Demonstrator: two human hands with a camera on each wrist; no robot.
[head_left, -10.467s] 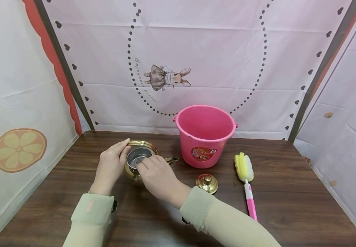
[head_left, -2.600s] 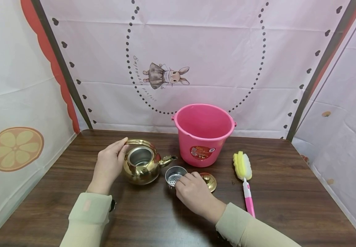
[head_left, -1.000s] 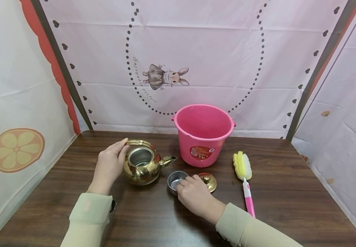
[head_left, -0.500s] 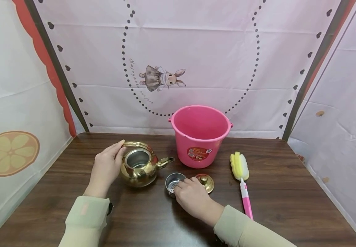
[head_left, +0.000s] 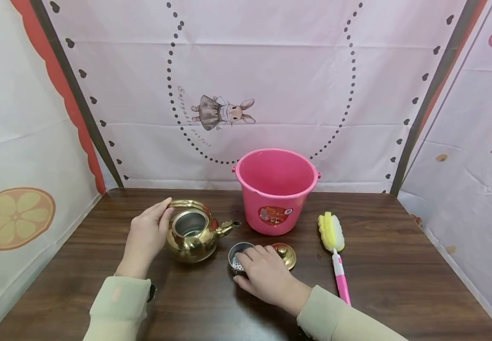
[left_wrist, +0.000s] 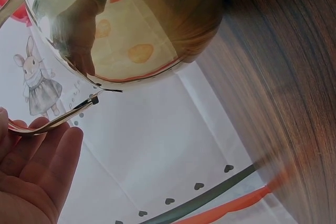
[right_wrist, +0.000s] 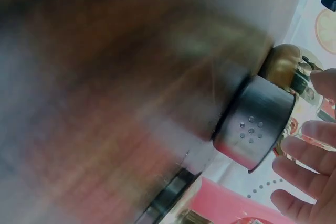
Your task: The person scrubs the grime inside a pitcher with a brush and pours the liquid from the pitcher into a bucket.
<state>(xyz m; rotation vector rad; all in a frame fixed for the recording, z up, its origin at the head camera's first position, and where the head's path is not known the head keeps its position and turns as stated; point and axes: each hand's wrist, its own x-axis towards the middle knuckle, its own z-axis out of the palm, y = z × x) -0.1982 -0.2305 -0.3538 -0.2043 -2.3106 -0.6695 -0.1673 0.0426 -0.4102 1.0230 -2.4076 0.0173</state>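
Note:
A gold teapot (head_left: 192,244) with no lid on it stands on the table at centre left, its spout toward the right. My left hand (head_left: 145,237) pinches its raised handle (head_left: 192,204); in the left wrist view the fingers (left_wrist: 65,156) lie under the curved handle. To the right of the teapot a perforated metal strainer (head_left: 232,260) sits on the table. My right hand (head_left: 267,277) is over the strainer's right side, covering part of it. In the right wrist view its fingers (right_wrist: 302,177) are spread, apart from the strainer wall (right_wrist: 254,124).
The gold lid (head_left: 287,258) lies just beyond my right hand, partly hidden by it. Behind it stands a pink bucket (head_left: 273,189). A yellow and white sponge brush (head_left: 332,234) with a pink handle lies on the right. Printed cloth walls enclose the table (head_left: 382,265).
My right hand has lifted the strainer out of the teapot, set it on the table beside the lid and just let go, fingers spreading. My left hand keeps holding the handle.

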